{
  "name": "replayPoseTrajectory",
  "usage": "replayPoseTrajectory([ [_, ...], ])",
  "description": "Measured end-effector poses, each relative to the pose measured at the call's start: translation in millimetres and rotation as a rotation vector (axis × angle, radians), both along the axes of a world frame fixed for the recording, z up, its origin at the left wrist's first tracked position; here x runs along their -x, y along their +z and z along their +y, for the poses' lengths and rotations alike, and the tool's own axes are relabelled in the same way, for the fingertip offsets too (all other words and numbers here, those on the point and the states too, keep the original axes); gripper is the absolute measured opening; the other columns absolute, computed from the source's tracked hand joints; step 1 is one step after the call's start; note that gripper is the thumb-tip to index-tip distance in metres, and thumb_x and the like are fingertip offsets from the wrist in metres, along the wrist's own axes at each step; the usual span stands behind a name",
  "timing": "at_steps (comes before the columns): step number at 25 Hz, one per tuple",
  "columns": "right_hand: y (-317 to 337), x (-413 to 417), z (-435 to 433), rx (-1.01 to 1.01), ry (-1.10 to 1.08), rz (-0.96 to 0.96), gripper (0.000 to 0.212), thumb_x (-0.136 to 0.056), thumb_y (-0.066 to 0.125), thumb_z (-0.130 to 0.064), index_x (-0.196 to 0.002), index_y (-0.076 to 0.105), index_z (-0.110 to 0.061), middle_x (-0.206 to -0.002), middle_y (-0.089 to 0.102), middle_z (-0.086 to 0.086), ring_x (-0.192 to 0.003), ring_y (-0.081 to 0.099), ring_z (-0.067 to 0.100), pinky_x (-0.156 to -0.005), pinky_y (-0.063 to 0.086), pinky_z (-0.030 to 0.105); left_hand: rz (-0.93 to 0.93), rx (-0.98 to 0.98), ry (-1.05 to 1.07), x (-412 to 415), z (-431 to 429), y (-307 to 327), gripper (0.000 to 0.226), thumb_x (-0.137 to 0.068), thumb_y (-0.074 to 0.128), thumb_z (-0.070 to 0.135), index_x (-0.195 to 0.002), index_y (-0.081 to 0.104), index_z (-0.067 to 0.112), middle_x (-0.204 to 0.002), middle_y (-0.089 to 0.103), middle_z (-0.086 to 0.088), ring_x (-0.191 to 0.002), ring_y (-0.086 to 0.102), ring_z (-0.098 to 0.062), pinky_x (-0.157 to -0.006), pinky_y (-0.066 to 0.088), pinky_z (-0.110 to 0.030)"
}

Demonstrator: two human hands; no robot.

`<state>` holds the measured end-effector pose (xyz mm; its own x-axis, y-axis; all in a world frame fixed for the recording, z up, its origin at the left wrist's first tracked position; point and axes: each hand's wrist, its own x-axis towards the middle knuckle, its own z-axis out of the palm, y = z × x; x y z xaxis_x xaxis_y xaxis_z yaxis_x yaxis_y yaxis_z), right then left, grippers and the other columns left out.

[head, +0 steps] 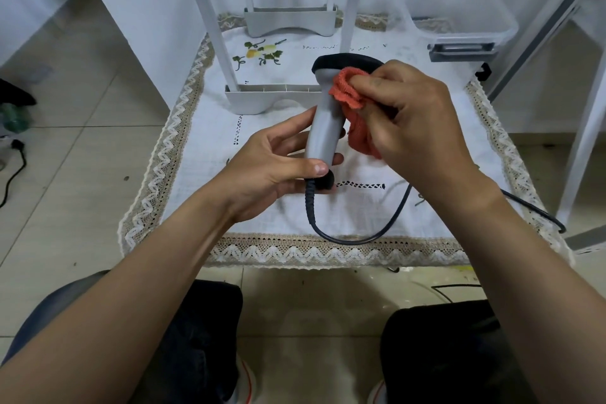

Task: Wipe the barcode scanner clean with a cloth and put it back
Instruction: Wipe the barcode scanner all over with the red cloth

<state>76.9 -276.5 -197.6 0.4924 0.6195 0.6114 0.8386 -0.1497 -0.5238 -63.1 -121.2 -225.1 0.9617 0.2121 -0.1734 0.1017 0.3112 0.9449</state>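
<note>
Two hands work above the table (262, 226), the left hand (272, 167) gripping the scanner (324, 121) by its near handle while the right hand (416, 121) pinches the cloth (347, 92) against its neck, so wiping is under way and next probably calls for the far head.

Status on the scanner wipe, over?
Left hand grips barcode scanner handle. Right hand presses orange cloth against its neck. Cable loops on tablecloth, snagging nothing.

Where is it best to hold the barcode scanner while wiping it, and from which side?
Probably low on the slim grey handle of the barcode scanner, from the left, as the left hand grips it: that leaves the upright black head free for the cloth.
</note>
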Motion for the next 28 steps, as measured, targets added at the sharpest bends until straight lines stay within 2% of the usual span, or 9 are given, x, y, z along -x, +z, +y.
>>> replayPoseTrajectory([
  [5,0.6,-1.8,-1.5,0.102,0.066,-0.085,0.028,-0.093,0.060,-0.010,-0.114,0.078,-0.017,-0.098,0.068,0.008,-0.080,0.066,0.027,-0.068,0.055,0.045,0.017,-0.007,0.000,-0.7,1.0,-2.4,0.081,-0.077,0.072,-0.008,-0.151,0.049,0.018,-0.129,0.072,-0.015,-0.116,0.071,-0.036,-0.089,0.061,-0.055],
  [10,-1.4,-7.7,-1.6,0.012,0.007,0.026,0.026,-0.094,0.060,-0.013,-0.112,0.078,-0.019,-0.092,0.064,0.007,-0.072,0.065,0.027,-0.061,0.054,0.044,0.012,0.024,0.036,-5.5,0.3,-4.6,0.077,-0.077,0.071,-0.008,-0.146,0.054,0.022,-0.122,0.074,-0.021,-0.114,0.072,-0.037,-0.087,0.062,-0.052],
  [16,-4.2,-0.6,1.2,0.084,0.038,-0.041,0.027,-0.093,0.060,-0.012,-0.113,0.079,-0.017,-0.093,0.067,0.006,-0.080,0.065,0.024,-0.069,0.053,0.042,0.021,-0.038,0.083,-8.8,-1.0,-5.3,0.071,-0.084,0.069,-0.014,-0.147,0.056,0.017,-0.121,0.075,-0.020,-0.107,0.074,-0.033,-0.085,0.063,-0.051],
  [18,-4.3,-0.3,1.3,0.099,0.057,-0.043,0.028,-0.092,0.061,-0.010,-0.113,0.079,-0.017,-0.092,0.067,0.006,-0.080,0.064,0.023,-0.070,0.053,0.040,0.017,-0.025,0.104,-8.4,-0.5,-5.2,0.072,-0.082,0.070,-0.012,-0.146,0.057,0.018,-0.119,0.075,-0.020,-0.106,0.075,-0.033,-0.085,0.063,-0.051],
  [22,-1.7,-3.9,-0.5,0.011,-0.044,0.010,0.024,-0.094,0.064,-0.013,-0.112,0.078,-0.018,-0.090,0.065,0.004,-0.077,0.064,0.022,-0.068,0.054,0.042,0.006,-0.024,0.092,-8.9,-0.6,-5.4,0.073,-0.083,0.068,-0.014,-0.147,0.054,0.017,-0.121,0.075,-0.020,-0.108,0.074,-0.035,-0.084,0.063,-0.051],
  [28,-5.2,1.9,-0.5,0.117,0.041,-0.057,0.027,-0.093,0.062,-0.011,-0.113,0.079,-0.017,-0.092,0.068,0.008,-0.080,0.066,0.026,-0.070,0.054,0.045,0.011,-0.062,0.102,-11.2,1.7,-6.7,0.079,-0.074,0.077,-0.001,-0.147,0.055,0.017,-0.120,0.075,-0.018,-0.110,0.073,-0.036,-0.092,0.058,-0.060],
])
